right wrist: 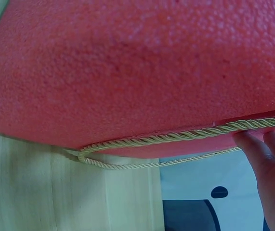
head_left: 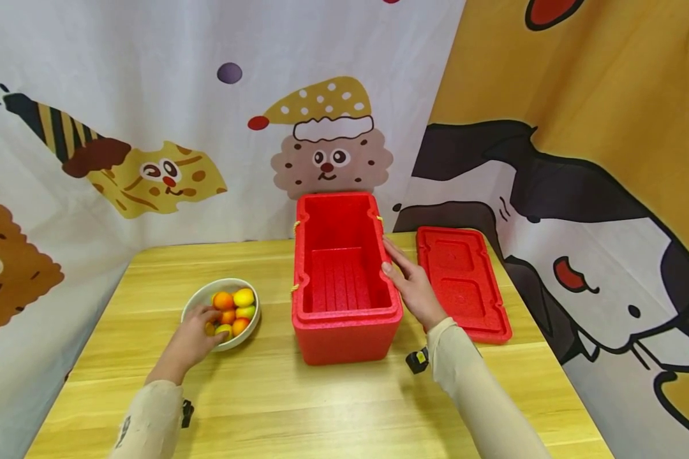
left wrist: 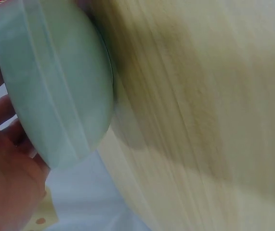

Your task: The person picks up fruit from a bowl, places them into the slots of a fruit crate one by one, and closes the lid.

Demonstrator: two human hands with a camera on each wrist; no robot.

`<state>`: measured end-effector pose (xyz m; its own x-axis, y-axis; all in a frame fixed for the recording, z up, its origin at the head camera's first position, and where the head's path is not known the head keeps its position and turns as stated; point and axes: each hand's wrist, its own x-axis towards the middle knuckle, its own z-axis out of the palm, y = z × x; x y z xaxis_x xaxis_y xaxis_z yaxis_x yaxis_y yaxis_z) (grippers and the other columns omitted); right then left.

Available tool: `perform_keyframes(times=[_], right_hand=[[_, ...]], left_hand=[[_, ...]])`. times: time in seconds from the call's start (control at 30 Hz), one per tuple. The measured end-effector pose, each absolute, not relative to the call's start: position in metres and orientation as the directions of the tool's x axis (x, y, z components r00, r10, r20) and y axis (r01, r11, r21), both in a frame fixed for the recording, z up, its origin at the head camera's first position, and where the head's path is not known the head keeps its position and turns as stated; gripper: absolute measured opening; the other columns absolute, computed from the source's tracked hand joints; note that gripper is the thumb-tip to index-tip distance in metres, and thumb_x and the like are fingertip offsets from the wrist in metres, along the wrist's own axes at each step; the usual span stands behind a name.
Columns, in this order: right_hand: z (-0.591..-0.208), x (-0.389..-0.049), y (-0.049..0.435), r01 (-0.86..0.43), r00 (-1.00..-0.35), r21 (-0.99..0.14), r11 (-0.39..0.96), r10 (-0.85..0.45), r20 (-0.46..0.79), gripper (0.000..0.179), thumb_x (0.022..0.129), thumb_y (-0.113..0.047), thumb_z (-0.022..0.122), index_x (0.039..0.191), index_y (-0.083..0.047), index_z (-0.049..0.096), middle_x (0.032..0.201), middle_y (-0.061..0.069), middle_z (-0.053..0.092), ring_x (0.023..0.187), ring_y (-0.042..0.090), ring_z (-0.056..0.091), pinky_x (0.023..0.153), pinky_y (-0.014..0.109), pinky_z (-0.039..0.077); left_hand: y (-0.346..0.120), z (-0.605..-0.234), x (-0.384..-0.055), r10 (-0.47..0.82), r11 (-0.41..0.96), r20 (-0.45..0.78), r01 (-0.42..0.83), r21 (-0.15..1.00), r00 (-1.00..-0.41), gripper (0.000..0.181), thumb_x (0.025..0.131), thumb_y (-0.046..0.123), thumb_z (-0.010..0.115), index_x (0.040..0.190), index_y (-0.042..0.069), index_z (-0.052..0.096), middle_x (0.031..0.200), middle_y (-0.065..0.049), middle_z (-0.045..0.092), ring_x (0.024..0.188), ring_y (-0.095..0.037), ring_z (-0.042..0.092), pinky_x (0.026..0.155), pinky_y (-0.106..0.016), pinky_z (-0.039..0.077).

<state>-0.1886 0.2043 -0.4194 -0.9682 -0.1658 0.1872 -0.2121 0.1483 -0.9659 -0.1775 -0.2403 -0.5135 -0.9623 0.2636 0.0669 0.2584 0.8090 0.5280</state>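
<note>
At the bowl's left side, my left hand (head_left: 191, 338) reaches over the rim among the fruit. Its bent fingers and thumb are on either side of a yellowish fruit (head_left: 209, 329); whether they grip it is hidden. The pale green bowl (left wrist: 55, 91) holds several small orange, yellow and green fruits, among them an orange (head_left: 223, 301) and a lemon (head_left: 244, 297). My right hand (head_left: 416, 290) rests against the right wall of the red foam box (head_left: 347, 341), thumb at the rim and fingers extended along the outside. The box stands without a lid, and its inside shows bare.
A red lid (head_left: 465, 287) lies on the table right of the box. Twisted yellow rope (right wrist: 176, 137) runs along the box's side. The wooden table (head_left: 321, 408) meets a cartoon-printed curtain (head_left: 195, 115) at the back.
</note>
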Motion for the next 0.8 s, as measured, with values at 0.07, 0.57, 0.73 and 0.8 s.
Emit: perform_keyframes(times=[0.07, 0.57, 0.73, 0.8], right_hand=[[-0.420, -0.189, 0.205, -0.214, -0.968, -0.966, 0.145, -0.166, 0.190, 0.052, 0.102, -0.013, 0.055, 0.150, -0.006, 0.039, 0.157, 0.008, 0.031, 0.142, 0.015, 0.028, 0.110, 0.039, 0.035], [-0.420, -0.189, 0.205, -0.195, -0.972, -0.972, 0.132, -0.158, 0.174, 0.052, 0.101, -0.014, 0.056, 0.150, -0.007, 0.040, 0.157, 0.007, 0.031, 0.143, 0.015, 0.027, 0.109, 0.040, 0.037], [-0.420, -0.190, 0.204, -0.199, -0.972, -0.970, 0.137, -0.156, 0.177, 0.052, 0.101, -0.014, 0.056, 0.150, -0.007, 0.040, 0.157, 0.009, 0.031, 0.143, 0.015, 0.027, 0.109, 0.040, 0.036], [-0.420, -0.190, 0.204, -0.198, -0.972, -0.970, 0.139, -0.155, 0.176, 0.051, 0.101, -0.014, 0.056, 0.150, -0.007, 0.040, 0.157, 0.009, 0.031, 0.143, 0.016, 0.027, 0.109, 0.040, 0.036]], left_hand=[[-0.240, -0.515, -0.178, 0.259, 0.813, 0.063, 0.253, 0.525, -0.964, 0.041, 0.082, 0.008, 0.078, 0.112, -0.014, 0.062, 0.119, -0.028, 0.053, 0.111, -0.046, 0.048, 0.095, -0.062, 0.041], [-0.237, -0.515, -0.187, 0.356, 0.827, 0.041, 0.335, 0.451, -0.933, 0.021, 0.081, 0.008, 0.079, 0.095, -0.004, 0.070, 0.093, -0.014, 0.065, 0.089, -0.033, 0.059, 0.082, -0.053, 0.050], [-0.237, -0.515, -0.191, 0.369, 0.824, -0.012, 0.321, 0.466, -0.929, 0.023, 0.080, 0.007, 0.078, 0.096, -0.006, 0.069, 0.093, -0.016, 0.066, 0.090, -0.035, 0.060, 0.083, -0.054, 0.050], [-0.237, -0.515, -0.191, 0.366, 0.823, -0.013, 0.318, 0.470, -0.930, 0.025, 0.080, 0.007, 0.078, 0.098, -0.007, 0.069, 0.094, -0.017, 0.067, 0.090, -0.036, 0.061, 0.083, -0.055, 0.050]])
